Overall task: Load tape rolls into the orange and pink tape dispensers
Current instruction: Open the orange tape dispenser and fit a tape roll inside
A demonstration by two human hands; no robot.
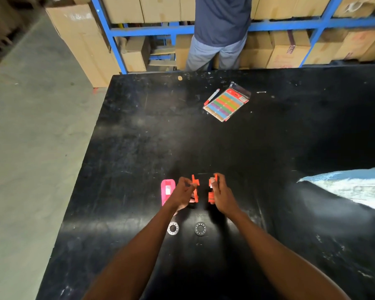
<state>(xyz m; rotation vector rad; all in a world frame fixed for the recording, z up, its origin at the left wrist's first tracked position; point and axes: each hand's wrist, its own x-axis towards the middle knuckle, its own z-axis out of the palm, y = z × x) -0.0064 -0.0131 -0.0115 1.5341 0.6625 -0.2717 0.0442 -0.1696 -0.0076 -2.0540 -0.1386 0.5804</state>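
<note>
The orange dispenser is split into two halves, one in each hand, held just above the black tabletop. The left hand pinches the left orange half with its fingers closed on the upper edge; the right hand grips the right orange half, fingers curled narrow around its outer side. A clear gap separates the two halves.

The pink dispenser lies flat just outside the left hand, partly behind the knuckles. Two tape rolls sit nearer the person than the fingers: one tape roll below the left wrist, the other tape roll between the forearms.

The shells look like thin moulded plastic: light, stiff, a little slick, probably with small pegs that could snap if twisted. Holding them by the long outer edges seems safest. The rolls appear small and light, likely best pinched across the rim, keeping fingertips off any sticky face.
</note>
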